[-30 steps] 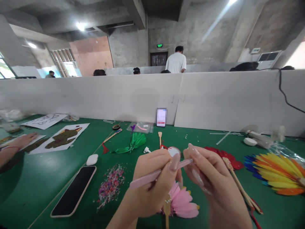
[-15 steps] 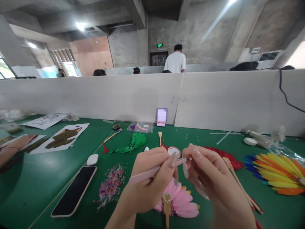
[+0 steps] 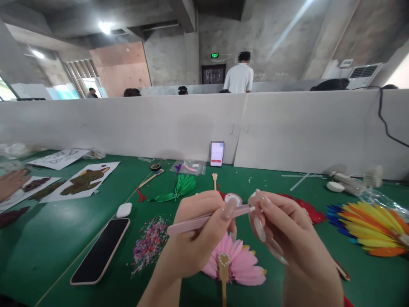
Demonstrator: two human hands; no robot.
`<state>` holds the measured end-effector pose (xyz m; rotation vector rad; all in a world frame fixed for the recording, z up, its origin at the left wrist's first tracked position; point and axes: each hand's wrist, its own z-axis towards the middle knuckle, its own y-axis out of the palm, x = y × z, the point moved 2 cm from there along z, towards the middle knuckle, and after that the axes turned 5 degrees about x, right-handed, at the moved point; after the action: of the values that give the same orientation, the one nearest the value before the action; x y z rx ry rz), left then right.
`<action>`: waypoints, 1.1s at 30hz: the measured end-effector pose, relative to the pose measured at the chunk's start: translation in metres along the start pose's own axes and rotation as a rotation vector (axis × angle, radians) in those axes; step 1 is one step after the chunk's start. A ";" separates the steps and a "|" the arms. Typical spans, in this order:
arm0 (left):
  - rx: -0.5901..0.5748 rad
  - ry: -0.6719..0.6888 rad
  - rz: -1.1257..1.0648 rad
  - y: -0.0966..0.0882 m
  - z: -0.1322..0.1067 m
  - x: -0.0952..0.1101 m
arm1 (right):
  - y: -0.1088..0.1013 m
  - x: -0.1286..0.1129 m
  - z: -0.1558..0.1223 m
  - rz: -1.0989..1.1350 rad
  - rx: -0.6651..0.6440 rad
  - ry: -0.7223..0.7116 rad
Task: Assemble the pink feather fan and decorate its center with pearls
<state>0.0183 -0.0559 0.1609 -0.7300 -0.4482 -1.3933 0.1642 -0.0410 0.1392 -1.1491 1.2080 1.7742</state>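
Observation:
My left hand is closed around a pair of pink tweezers, whose tips point right. The fingers of my right hand are pinched together at those tips; whatever they hold is too small to make out. Below and between both hands lies a pink feather fan. Its wooden handle points towards me, with a cluster of pearl-like beads at the top. Just behind my hands a round white piece with a red edge is partly covered.
A pile of coloured bits and a dark phone lie left, beside a white case. Green feathers are behind. Red feathers and a multicoloured fan lie right. Another person's hand rests at far left.
My right hand has shifted slightly right, and the wooden sticks beside it are now mostly hidden. The tweezers stay at its fingertips. The other person's hand has drawn back leftward, uncovering more paper.

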 end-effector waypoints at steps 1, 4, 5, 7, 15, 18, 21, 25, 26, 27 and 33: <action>-0.021 0.029 0.026 0.000 0.001 0.001 | 0.000 0.000 0.000 -0.003 0.002 0.001; -0.075 0.117 0.110 0.001 0.002 0.004 | 0.000 -0.001 -0.001 -0.022 0.031 0.003; -0.077 0.135 0.127 0.001 0.002 0.005 | 0.000 -0.002 -0.002 -0.030 0.043 0.004; -0.085 0.159 0.145 0.001 0.002 0.006 | 0.000 -0.003 -0.003 -0.052 0.069 0.010; -0.107 0.300 0.209 0.005 -0.002 0.004 | -0.002 -0.006 -0.006 -0.119 0.080 -0.082; -0.102 0.302 0.224 0.006 -0.003 0.004 | -0.003 -0.007 -0.006 -0.135 0.055 -0.086; -0.115 0.305 0.239 0.006 -0.004 0.005 | -0.002 -0.009 -0.006 -0.163 0.047 -0.078; -0.136 0.298 0.240 0.005 -0.004 0.006 | -0.001 -0.011 -0.006 -0.179 0.031 -0.072; -0.140 0.296 0.234 0.006 -0.004 0.006 | -0.001 -0.012 -0.006 -0.178 0.027 -0.067; -0.142 0.295 0.225 0.006 -0.004 0.006 | -0.001 -0.012 -0.006 -0.176 0.027 -0.062; -0.136 0.212 0.118 0.008 -0.001 0.007 | -0.003 -0.007 -0.007 -0.104 -0.006 -0.045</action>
<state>0.0272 -0.0614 0.1628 -0.6984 -0.1425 -1.3813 0.1719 -0.0466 0.1437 -1.1483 1.0974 1.7181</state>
